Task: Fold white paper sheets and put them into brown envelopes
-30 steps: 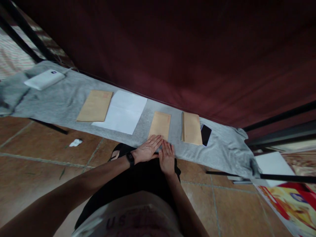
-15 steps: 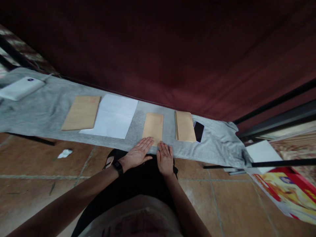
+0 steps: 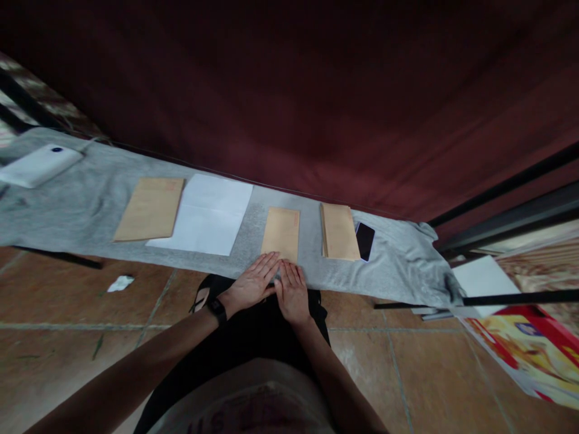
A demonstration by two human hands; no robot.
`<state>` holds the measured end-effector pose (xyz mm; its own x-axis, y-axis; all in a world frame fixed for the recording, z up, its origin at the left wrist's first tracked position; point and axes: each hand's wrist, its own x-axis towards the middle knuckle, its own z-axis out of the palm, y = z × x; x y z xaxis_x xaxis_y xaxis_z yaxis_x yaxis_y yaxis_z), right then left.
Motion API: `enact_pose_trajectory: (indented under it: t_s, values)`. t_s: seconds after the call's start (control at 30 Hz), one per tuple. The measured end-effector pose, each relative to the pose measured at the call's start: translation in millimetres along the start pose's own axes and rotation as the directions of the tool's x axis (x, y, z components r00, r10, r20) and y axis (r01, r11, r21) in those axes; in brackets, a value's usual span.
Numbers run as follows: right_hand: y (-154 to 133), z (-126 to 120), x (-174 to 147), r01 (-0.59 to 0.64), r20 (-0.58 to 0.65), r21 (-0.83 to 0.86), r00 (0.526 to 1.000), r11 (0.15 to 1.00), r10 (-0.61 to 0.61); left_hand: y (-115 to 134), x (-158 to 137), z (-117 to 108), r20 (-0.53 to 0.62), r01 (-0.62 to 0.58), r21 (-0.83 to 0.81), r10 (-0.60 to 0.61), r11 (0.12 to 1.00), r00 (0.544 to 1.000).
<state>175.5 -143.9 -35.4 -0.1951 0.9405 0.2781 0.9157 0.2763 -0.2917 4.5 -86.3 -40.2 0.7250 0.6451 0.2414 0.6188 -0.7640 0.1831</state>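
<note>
A brown paper envelope (image 3: 281, 232) lies flat on the grey cloth straight in front of me. My left hand (image 3: 256, 280) is laid flat with outstretched fingers on its near left corner. Beside it, my right hand (image 3: 293, 291) rests flat over the near edge, fingers straight and thumb close to the left thumb. Both hands hide the envelope's near end. To the right is a stack of brown envelopes (image 3: 340, 232). On the left, more brown envelope paper (image 3: 151, 208) partly overlaps white paper sheets (image 3: 212, 214).
A dark-screened phone (image 3: 365, 241) lies against the right stack. At the far left is a white device (image 3: 43, 164) with a cable. The grey cloth (image 3: 398, 265) covers a narrow table before a dark red curtain (image 3: 289, 90). A red and yellow box (image 3: 534, 349) stands at lower right.
My right hand has slid left along the envelope's near edge, closer to my left hand. The left hand stays almost in place, and the envelope has not visibly moved.
</note>
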Motion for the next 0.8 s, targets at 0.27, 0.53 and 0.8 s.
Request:
enact_pose_trajectory:
  t_s: [0.27, 0.53, 0.8]
  values:
    - [15.7, -5.4, -7.7, -0.055, -0.03, -0.012, 0.998, 0.998, 0.054, -2.7, -1.2, 6.3, -0.026, -0.013, 0.008, 0.013, 1.0, 1.0]
    - [23.9, -9.2, -10.4, -0.077, -0.058, -0.005, 0.995, 0.997, 0.077, -0.6, 0.3, -0.3, -0.023, -0.016, -0.002, 0.016, 1.0, 1.0]
    - [12.6, -10.8, 2.4, -0.09, -0.039, 0.018, 0.995, 0.996, 0.091, -0.7, 0.0, 1.5, -0.026, -0.013, -0.005, 0.013, 1.0, 1.0]
